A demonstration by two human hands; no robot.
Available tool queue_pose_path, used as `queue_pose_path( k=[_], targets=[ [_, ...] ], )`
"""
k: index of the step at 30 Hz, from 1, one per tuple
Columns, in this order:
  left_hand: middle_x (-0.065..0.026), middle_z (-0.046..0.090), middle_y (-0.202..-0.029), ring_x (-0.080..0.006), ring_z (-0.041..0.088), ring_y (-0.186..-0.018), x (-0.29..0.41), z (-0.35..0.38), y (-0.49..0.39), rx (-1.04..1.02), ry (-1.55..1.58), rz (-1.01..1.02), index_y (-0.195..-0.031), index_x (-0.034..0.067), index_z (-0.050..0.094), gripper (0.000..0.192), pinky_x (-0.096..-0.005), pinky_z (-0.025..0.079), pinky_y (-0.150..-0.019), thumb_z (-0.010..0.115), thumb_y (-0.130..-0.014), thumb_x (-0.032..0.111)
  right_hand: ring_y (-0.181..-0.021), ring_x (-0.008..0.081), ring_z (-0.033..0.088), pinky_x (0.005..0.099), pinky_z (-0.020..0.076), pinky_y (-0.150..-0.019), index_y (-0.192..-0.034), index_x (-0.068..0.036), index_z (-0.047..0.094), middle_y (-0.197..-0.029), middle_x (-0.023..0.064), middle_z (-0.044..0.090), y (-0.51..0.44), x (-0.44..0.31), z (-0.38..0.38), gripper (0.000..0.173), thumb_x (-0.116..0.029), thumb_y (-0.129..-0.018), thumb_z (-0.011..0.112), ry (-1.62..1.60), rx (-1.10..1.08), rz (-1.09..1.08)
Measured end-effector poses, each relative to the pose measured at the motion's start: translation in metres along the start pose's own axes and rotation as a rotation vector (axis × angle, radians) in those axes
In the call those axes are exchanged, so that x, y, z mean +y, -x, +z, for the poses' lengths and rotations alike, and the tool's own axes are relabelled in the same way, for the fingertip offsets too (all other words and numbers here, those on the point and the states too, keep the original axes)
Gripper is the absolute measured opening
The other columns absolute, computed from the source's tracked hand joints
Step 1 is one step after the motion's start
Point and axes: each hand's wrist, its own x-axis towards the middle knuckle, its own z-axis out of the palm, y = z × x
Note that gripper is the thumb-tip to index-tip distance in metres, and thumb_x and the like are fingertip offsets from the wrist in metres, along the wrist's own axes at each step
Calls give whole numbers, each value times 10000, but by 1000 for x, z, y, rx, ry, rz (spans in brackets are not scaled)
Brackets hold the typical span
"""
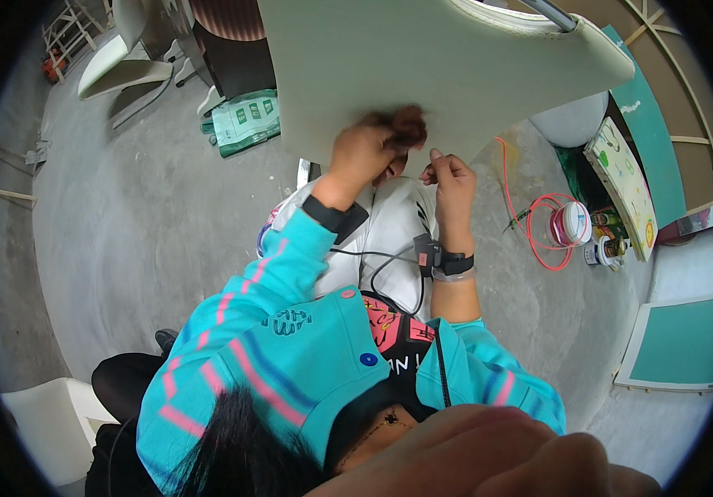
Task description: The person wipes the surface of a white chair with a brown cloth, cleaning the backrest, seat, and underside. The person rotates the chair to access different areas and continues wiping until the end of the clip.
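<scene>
My left hand [359, 155] is shut on a dark reddish-brown thing [406, 127], soft-looking and blurred, perhaps a cloth. It is held in front of the broad pale panel [356, 56], which looks like a cream chair back or seat; contact cannot be told. My right hand [456, 177] is just to the right, by the panel's lower edge, with the thumb raised and fingers curled; nothing shows in it. Beneath the hands are my knees in white trousers [396, 211]. Both wrists wear black straps, with a thin black cable [387, 267] between them.
At right on the concrete floor [145, 230] lie a coiled red cord [543, 261], a white-lidded jar [574, 223] and small bottles [605, 250], beside a painted board [623, 186]. A green-and-white bag [247, 121] lies upper left. White chairs [123, 74] stand further back.
</scene>
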Motion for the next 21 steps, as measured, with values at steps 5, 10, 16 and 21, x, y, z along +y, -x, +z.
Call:
queue_pose_path(
  k=[5, 10, 16, 21],
  targets=[
    [-211, 711, -893, -423, 666, -864, -26, 25, 25, -425, -286, -105, -929, 20, 774, 374, -510, 523, -733, 794, -785, 365, -650, 129, 610, 276, 478, -652, -749, -21, 648, -674, 49, 646, 4, -3, -7, 339, -247, -996, 702, 39, 5, 16],
    [-83, 748, -876, -218, 702, -803, 7, -29, -7, -526, 480, -413, -978, 5, 760, 218, -364, 550, -772, 743, -884, 201, -883, 188, 657, 326, 533, -797, -1052, 24, 655, -967, 105, 703, 2, 1, -11, 356, -278, -917, 787, 167, -28, -45],
    [-30, 634, -991, -129, 580, -939, 42, -76, -7, -327, 837, -72, -916, 31, 656, 86, -272, 456, -877, 608, -845, 40, -1169, 262, 616, 402, 498, -981, -1415, -12, 489, -1296, 144, 618, 3, 10, 8, 693, -265, -862, 822, 321, -57, 4],
    [27, 530, -898, -83, 466, -803, 42, -86, -1, -323, 898, -125, -878, 55, 586, 111, -224, 373, -752, 580, -770, 27, -1198, 269, 593, 374, 461, -1039, -1367, -1, 533, -1243, 129, 619, 10, 1, 13, 407, -170, -1011, 632, 245, -122, -238]
  ],
)
